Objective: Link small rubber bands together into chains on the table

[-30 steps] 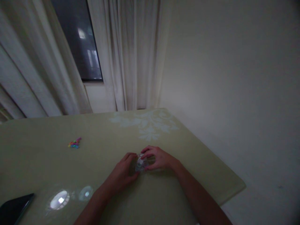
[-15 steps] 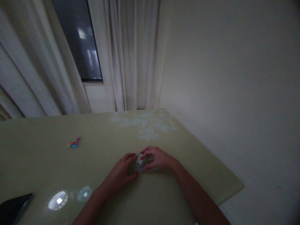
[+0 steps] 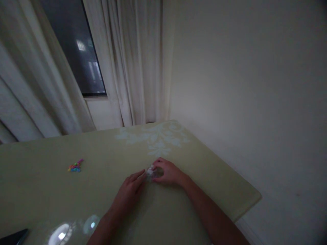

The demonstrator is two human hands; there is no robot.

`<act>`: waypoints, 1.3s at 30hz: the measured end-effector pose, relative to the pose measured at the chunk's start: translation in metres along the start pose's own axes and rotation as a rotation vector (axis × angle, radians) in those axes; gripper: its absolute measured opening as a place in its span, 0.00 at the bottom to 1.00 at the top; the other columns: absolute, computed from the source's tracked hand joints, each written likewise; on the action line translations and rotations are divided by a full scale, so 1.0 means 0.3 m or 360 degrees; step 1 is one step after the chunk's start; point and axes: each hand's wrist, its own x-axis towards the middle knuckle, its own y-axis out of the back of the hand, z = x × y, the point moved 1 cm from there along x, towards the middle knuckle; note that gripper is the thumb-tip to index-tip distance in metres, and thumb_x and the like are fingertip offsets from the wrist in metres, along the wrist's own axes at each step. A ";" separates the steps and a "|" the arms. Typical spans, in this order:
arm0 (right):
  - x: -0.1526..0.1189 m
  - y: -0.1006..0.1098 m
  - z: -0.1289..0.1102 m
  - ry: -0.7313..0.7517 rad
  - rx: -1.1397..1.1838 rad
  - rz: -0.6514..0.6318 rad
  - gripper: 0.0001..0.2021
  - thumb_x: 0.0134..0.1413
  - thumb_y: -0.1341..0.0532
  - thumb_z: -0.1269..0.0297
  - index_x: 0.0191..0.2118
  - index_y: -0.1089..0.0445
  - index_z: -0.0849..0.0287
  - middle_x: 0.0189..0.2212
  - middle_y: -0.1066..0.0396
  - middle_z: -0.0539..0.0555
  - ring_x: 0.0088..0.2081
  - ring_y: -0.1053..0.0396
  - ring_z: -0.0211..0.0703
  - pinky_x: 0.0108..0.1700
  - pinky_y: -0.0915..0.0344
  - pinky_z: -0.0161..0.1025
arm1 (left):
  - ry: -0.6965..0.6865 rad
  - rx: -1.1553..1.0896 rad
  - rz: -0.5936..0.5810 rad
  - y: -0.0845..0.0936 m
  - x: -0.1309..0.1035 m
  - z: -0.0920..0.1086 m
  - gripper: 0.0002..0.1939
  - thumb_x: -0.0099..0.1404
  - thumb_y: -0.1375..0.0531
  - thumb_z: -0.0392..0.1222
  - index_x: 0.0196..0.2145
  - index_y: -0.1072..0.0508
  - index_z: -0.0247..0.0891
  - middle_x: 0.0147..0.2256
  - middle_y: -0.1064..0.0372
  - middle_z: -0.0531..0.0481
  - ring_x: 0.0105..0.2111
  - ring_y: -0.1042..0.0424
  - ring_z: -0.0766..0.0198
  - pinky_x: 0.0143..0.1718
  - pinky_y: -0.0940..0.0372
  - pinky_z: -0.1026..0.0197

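Near the middle of the table, a small clear crinkled plastic piece (image 3: 150,173) sits low against the surface. Its exact kind is too blurred to make out. My right hand (image 3: 165,172) curls round it from the right, thumb in front and fingers behind, gripping it. From the left, my left hand (image 3: 130,187) reaches in with its fingers stretched out side by side, the fingertips at the plastic's left edge. The left thumb is mostly hidden under the palm.
A small heap of colourful pieces (image 3: 75,166) lies on the table (image 3: 107,163) to the left. At the lower left is the corner of a dark flat object (image 3: 15,237). Lamp reflections shine on the glossy top. A wall (image 3: 230,85) borders the table's right side; curtains (image 3: 133,68) hang behind.
My left hand has gone from curving round the plastic to straighter fingers beside it. The right hand keeps its hold. The view has shifted slightly.
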 end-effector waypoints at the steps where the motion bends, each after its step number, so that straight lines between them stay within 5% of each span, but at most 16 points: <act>1: 0.002 0.010 0.021 -0.0057 -0.0052 0.0065 0.21 0.47 0.24 0.60 0.48 0.24 0.54 0.48 0.28 0.55 0.48 0.28 0.47 0.53 0.33 0.41 | -0.0043 0.0054 0.0052 0.001 0.000 -0.001 0.17 0.71 0.44 0.39 0.53 0.21 0.48 0.58 0.24 0.46 0.55 0.24 0.52 0.57 0.29 0.49; 8: -0.011 0.125 0.239 -0.0654 -0.0421 0.0624 0.16 0.58 0.32 0.65 0.53 0.24 0.59 0.53 0.28 0.62 0.56 0.31 0.53 0.60 0.36 0.47 | -0.0293 0.0305 0.0067 -0.001 0.011 0.054 0.17 0.76 0.46 0.44 0.32 0.23 0.41 0.31 0.22 0.47 0.34 0.22 0.57 0.41 0.27 0.55; 11: -0.005 0.132 0.233 -0.0696 -0.0461 0.0740 0.19 0.58 0.32 0.67 0.56 0.25 0.60 0.63 0.35 0.67 0.64 0.37 0.59 0.66 0.42 0.53 | -0.0251 0.0352 0.0000 -0.017 0.008 0.081 0.18 0.76 0.47 0.41 0.30 0.24 0.40 0.29 0.22 0.48 0.32 0.22 0.57 0.40 0.27 0.55; 13: 0.005 0.106 0.162 -0.0526 -0.0354 0.0753 0.19 0.61 0.33 0.64 0.57 0.25 0.59 0.64 0.36 0.65 0.64 0.38 0.57 0.67 0.43 0.52 | -0.0192 0.0295 -0.0100 -0.029 0.001 0.091 0.15 0.73 0.49 0.32 0.37 0.22 0.40 0.32 0.20 0.48 0.34 0.21 0.58 0.41 0.27 0.57; 15: 0.010 0.057 0.052 -0.0223 -0.0077 0.0633 0.18 0.66 0.36 0.57 0.58 0.26 0.54 0.59 0.29 0.60 0.60 0.33 0.51 0.65 0.40 0.49 | -0.0187 0.0199 -0.0162 -0.045 -0.007 0.096 0.22 0.68 0.50 0.26 0.50 0.23 0.42 0.42 0.19 0.47 0.41 0.20 0.59 0.45 0.27 0.58; 17: 0.006 -0.009 -0.068 0.0119 0.0170 0.0264 0.23 0.66 0.37 0.51 0.62 0.29 0.53 0.57 0.28 0.58 0.58 0.31 0.48 0.63 0.38 0.45 | -0.0254 0.0118 -0.0174 -0.070 -0.012 0.091 0.27 0.65 0.48 0.25 0.56 0.25 0.46 0.52 0.22 0.47 0.49 0.22 0.57 0.52 0.28 0.56; 20: -0.013 -0.101 -0.194 0.0404 0.0196 -0.0250 0.28 0.60 0.33 0.46 0.62 0.29 0.53 0.53 0.25 0.57 0.53 0.28 0.49 0.58 0.35 0.41 | -0.0337 0.0035 -0.0263 -0.117 -0.015 0.069 0.23 0.63 0.45 0.28 0.50 0.21 0.46 0.46 0.18 0.49 0.46 0.21 0.56 0.49 0.26 0.57; 23: -0.018 -0.143 -0.214 0.0298 0.0050 -0.0326 0.30 0.57 0.31 0.45 0.60 0.28 0.55 0.50 0.24 0.57 0.49 0.26 0.50 0.53 0.33 0.40 | -0.0405 -0.0012 -0.0343 -0.140 -0.019 0.064 0.24 0.61 0.44 0.28 0.50 0.21 0.47 0.44 0.18 0.51 0.43 0.21 0.57 0.46 0.25 0.61; 28: -0.012 -0.147 -0.166 0.0298 -0.0004 -0.0331 0.26 0.59 0.33 0.46 0.56 0.26 0.57 0.46 0.24 0.56 0.45 0.26 0.49 0.49 0.32 0.39 | -0.0494 -0.0079 -0.0176 -0.097 -0.029 0.118 0.24 0.62 0.43 0.31 0.54 0.24 0.44 0.48 0.21 0.46 0.48 0.24 0.55 0.51 0.27 0.54; 31: -0.014 -0.142 -0.163 0.0377 -0.0039 -0.0206 0.31 0.59 0.33 0.44 0.62 0.31 0.56 0.51 0.27 0.59 0.49 0.29 0.51 0.54 0.34 0.42 | -0.0594 0.0065 -0.0084 -0.068 -0.038 0.135 0.25 0.61 0.40 0.34 0.56 0.24 0.44 0.47 0.21 0.44 0.48 0.25 0.51 0.52 0.29 0.49; 35: -0.014 -0.134 -0.176 0.0413 -0.0024 -0.0116 0.33 0.62 0.37 0.42 0.68 0.38 0.52 0.56 0.32 0.60 0.55 0.34 0.52 0.60 0.39 0.46 | -0.0597 0.0428 0.0005 -0.058 -0.044 0.120 0.32 0.62 0.37 0.41 0.64 0.32 0.47 0.60 0.29 0.44 0.60 0.35 0.45 0.63 0.42 0.40; 39: -0.015 -0.123 -0.181 0.0390 0.0039 -0.0136 0.32 0.64 0.38 0.44 0.68 0.38 0.52 0.56 0.33 0.60 0.56 0.35 0.52 0.61 0.40 0.47 | -0.0557 0.0497 0.0004 -0.070 -0.046 0.103 0.34 0.62 0.36 0.46 0.65 0.34 0.48 0.61 0.32 0.45 0.60 0.38 0.45 0.63 0.44 0.42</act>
